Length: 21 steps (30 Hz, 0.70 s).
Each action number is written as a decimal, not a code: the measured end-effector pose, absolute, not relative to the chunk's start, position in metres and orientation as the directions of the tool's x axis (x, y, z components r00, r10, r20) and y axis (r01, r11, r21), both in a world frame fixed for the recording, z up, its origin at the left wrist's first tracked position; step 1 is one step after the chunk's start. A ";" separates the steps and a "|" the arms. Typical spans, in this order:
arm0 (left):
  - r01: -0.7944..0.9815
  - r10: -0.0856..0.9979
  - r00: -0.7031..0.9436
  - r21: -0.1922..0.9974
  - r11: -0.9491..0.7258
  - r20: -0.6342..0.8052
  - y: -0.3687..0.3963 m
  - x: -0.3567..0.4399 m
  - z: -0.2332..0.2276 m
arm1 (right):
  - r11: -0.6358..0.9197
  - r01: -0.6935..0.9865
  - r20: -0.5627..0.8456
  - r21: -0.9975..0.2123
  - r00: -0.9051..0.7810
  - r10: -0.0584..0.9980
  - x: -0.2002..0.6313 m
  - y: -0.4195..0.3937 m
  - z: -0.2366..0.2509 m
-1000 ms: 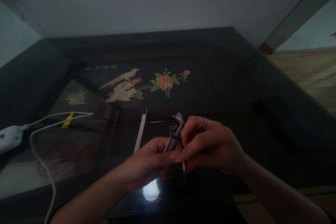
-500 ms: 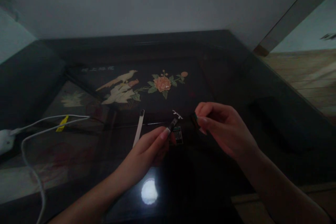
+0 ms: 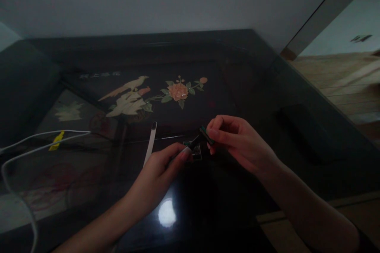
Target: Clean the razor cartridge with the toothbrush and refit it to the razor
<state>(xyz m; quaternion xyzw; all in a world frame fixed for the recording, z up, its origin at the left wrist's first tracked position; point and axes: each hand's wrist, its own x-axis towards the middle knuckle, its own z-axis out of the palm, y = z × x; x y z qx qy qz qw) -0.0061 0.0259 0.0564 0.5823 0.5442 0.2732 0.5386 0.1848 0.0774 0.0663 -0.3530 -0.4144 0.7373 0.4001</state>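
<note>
My left hand [image 3: 166,162] is closed around a razor handle [image 3: 194,142], whose dark neck points up and to the right. Between the thumb and fingers of my right hand [image 3: 234,138] is a dark razor head with a green edge [image 3: 205,133]. The head sits right at the tip of the handle, and together they form a T; whether they are locked together I cannot tell. Just beneath the handle, partly covered by my left fingers, lies a small dark tray with light outlines [image 3: 197,153]. A pale strip with a dark end [image 3: 151,144] lies beyond my left hand.
The glossy dark table [image 3: 237,205] carries a bird and flower picture [image 3: 178,92]. White cables [image 3: 38,144] with a yellow tag [image 3: 56,140] run along the left. A black oblong object [image 3: 305,132] lies at the right. A pale wall [image 3: 148,0] rises behind.
My right hand has moved left, bringing the razor head up against the handle's tip. A bright jagged shape seen near that tip no longer shows. The view has shifted slightly.
</note>
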 end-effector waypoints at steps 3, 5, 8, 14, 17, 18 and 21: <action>0.357 0.935 0.253 0.922 0.147 -0.247 0.026 -0.006 0.058 | -0.343 -0.290 -0.197 -0.893 -0.433 0.880 0.185 0.078 0.068; 0.373 0.938 0.250 0.918 0.137 -0.241 0.026 -0.006 0.059 | -0.345 -0.269 -0.209 -0.899 -0.429 0.879 0.185 0.078 0.068; 0.403 0.940 0.247 0.907 0.122 -0.236 0.025 -0.007 0.059 | -0.348 -0.240 -0.222 -0.906 -0.431 0.875 0.186 0.079 0.069; 0.459 0.950 0.236 0.885 0.078 -0.206 0.026 -0.010 0.057 | -0.237 -0.150 -0.160 -0.960 -0.400 0.903 0.187 0.080 0.069; 0.474 0.961 0.217 0.879 0.049 -0.170 0.027 -0.010 0.057 | -0.084 -0.099 -0.043 -0.992 -0.362 0.931 0.186 0.078 0.069; 0.479 0.965 0.211 0.877 0.036 -0.155 0.027 -0.010 0.058 | -0.040 -0.083 -0.008 -0.996 -0.356 0.935 0.185 0.077 0.069; 0.506 0.975 0.200 0.862 -0.021 -0.093 0.026 -0.011 0.058 | 0.043 -0.057 0.061 -0.997 -0.347 0.936 0.184 0.074 0.069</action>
